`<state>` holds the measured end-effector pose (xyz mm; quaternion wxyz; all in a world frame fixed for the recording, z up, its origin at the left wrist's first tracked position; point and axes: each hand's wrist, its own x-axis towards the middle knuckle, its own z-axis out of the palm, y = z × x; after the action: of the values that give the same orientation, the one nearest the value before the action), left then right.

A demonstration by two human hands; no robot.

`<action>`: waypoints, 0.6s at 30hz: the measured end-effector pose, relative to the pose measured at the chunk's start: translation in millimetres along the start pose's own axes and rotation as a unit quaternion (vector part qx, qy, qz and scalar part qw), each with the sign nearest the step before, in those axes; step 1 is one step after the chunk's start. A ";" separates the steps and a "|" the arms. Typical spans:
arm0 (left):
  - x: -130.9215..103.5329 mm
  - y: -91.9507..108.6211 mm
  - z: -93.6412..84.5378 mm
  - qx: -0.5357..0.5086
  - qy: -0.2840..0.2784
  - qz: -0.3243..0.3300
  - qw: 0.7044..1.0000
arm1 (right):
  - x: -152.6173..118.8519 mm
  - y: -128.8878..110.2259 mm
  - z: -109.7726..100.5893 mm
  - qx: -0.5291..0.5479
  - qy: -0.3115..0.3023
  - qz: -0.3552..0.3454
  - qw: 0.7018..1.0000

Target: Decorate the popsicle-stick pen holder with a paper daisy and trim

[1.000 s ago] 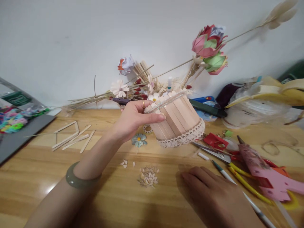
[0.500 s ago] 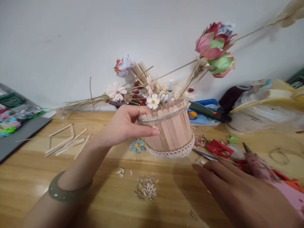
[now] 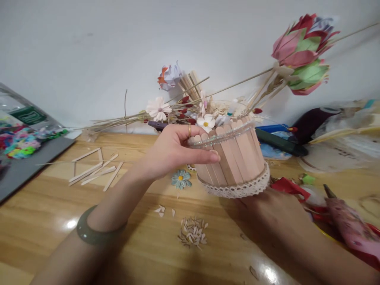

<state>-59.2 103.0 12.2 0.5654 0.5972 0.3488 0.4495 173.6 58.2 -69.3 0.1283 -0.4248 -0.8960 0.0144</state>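
Observation:
My left hand (image 3: pixel 175 152) grips a round pot (image 3: pixel 237 154) of craft sticks by its rim. The thumb lies on the outer wall and the fingers reach over the edge. Glittery trim runs below the rim, and white lace (image 3: pixel 237 190) circles the base. The pot is raised above the table and tilted. My right hand (image 3: pixel 264 213) is under the base at the right side; its fingers are hidden behind the pot. Below the pot's left side lies a blue-grey daisy (image 3: pixel 181 179) with a yellow centre. A pile of small wooden petal-shaped chips (image 3: pixel 193 232) lies in front.
Craft sticks (image 3: pixel 92 170) lie on the left of the wooden table (image 3: pixel 142 245). Behind the pot are dried stems, a white flower (image 3: pixel 159 109) and folded paper flowers (image 3: pixel 303 45). A pink patterned tool with a dark nozzle (image 3: pixel 344 213) and plastic bags (image 3: pixel 350 146) crowd the right.
My right hand has moved left, from beside the pot to beneath its base. The pot has tilted slightly, still in my left hand. The whole view has shifted.

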 end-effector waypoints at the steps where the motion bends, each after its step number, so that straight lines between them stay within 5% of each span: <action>1: 0.2 -0.5 0.4 -0.003 -0.001 0.000 1.000 | 1.0 -1.5 0.3 0.010 -0.012 0.000 1.000; 11: 0.6 0.3 4.1 0.007 0.014 0.001 1.000 | 7.9 -5.3 -17.3 0.182 -0.030 0.131 0.974; 18: 0.6 2.0 5.3 0.032 0.023 -0.013 0.999 | -0.8 -9.9 -48.2 0.406 -0.054 0.283 0.867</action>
<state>-54.2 101.4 14.5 0.5439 0.6000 0.3835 0.4439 178.2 47.2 -21.5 0.2313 -0.5692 -0.6581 0.4352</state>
